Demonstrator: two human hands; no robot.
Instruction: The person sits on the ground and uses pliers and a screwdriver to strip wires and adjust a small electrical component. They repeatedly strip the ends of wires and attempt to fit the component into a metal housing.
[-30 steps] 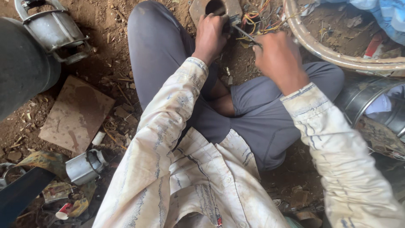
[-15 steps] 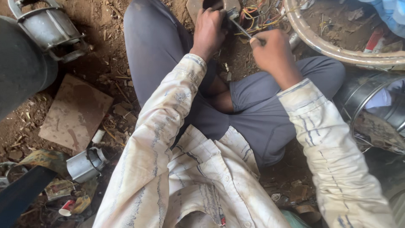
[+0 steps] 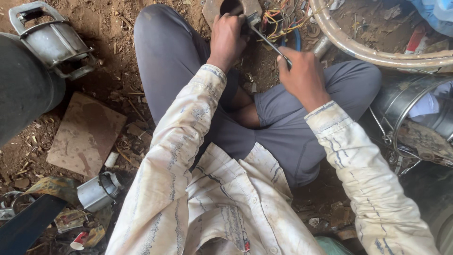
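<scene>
the metal part (image 3: 236, 10) lies on the dirt at the top, just past the crossed legs, beside a tangle of coloured wires (image 3: 278, 21). the left hand (image 3: 227, 40) is closed over it; the right hand (image 3: 302, 75) grips a thin tool (image 3: 269, 42), its long axis slanting up-left into the part. against the earlier frames, both hands sit slightly lower in view.

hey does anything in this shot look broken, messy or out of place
Yes. A tangle of loose coloured wires spills from the metal part that the left hand grips while the right hand works a thin tool into it. A crushed can and scraps litter the dirt.
</scene>
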